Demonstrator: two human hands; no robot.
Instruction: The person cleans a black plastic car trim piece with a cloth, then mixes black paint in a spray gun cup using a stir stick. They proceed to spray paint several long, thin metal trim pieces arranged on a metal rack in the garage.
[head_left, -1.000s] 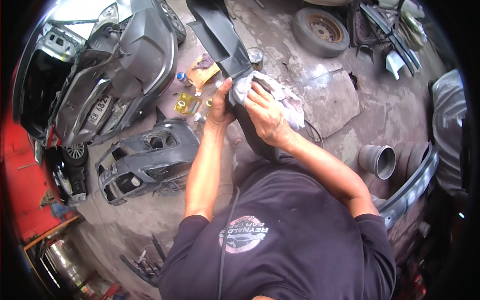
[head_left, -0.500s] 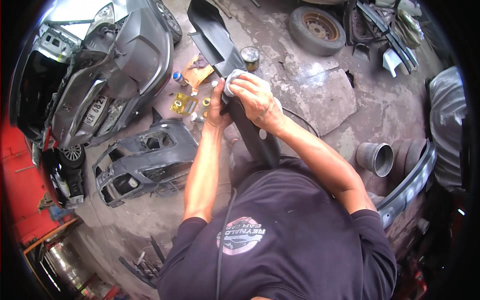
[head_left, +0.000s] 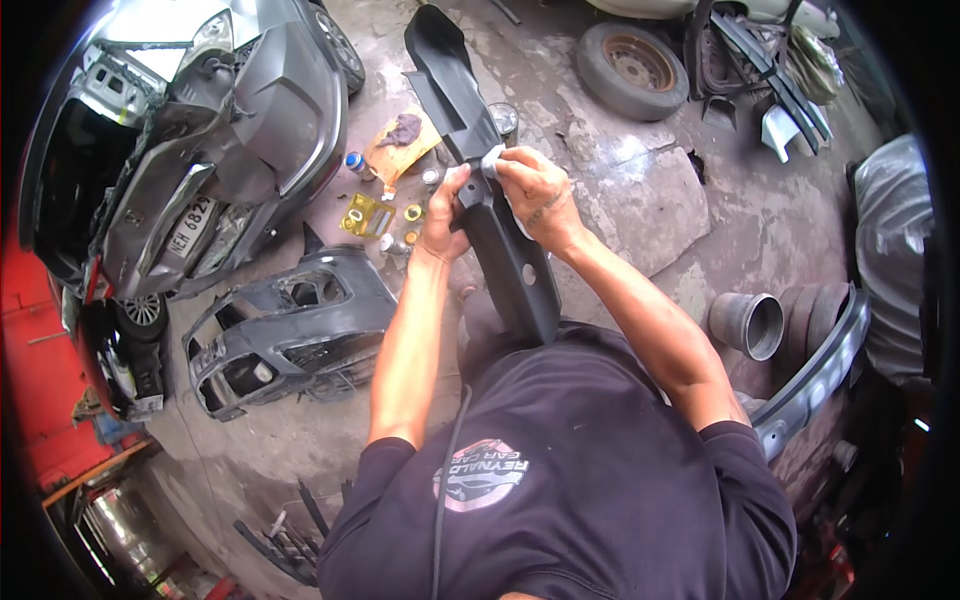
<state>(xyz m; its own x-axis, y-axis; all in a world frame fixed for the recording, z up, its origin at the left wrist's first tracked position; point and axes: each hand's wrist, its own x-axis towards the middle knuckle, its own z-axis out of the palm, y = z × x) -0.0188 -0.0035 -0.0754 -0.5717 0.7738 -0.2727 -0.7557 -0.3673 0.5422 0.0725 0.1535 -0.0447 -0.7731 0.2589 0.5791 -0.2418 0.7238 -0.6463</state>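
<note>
A long black plastic car trim panel (head_left: 505,255) runs from my lap up and away to the far side, with a wider scooped end at the top and a hole near its lower end. Around its left edge, about midway, my left hand (head_left: 442,222) is closed and grips it. My right hand (head_left: 538,195) pinches a pale grey cloth (head_left: 491,162) against the panel's right edge. Part of the cloth hangs below the fingers along that edge. The undersides of both hands' grips are hidden.
Left of the panel lie a dark rag (head_left: 404,130) on orange paper, a blue-capped bottle (head_left: 355,161) and a yellow tin (head_left: 366,214). A bumper (head_left: 290,330) lies nearer, by a damaged grey car (head_left: 250,120). A wheel (head_left: 634,70) and metal cylinder (head_left: 747,325) are right.
The panel has shifted and turned slightly to the right. My right hand with the cloth has moved right, onto the panel's right edge. My left hand keeps its grip.
</note>
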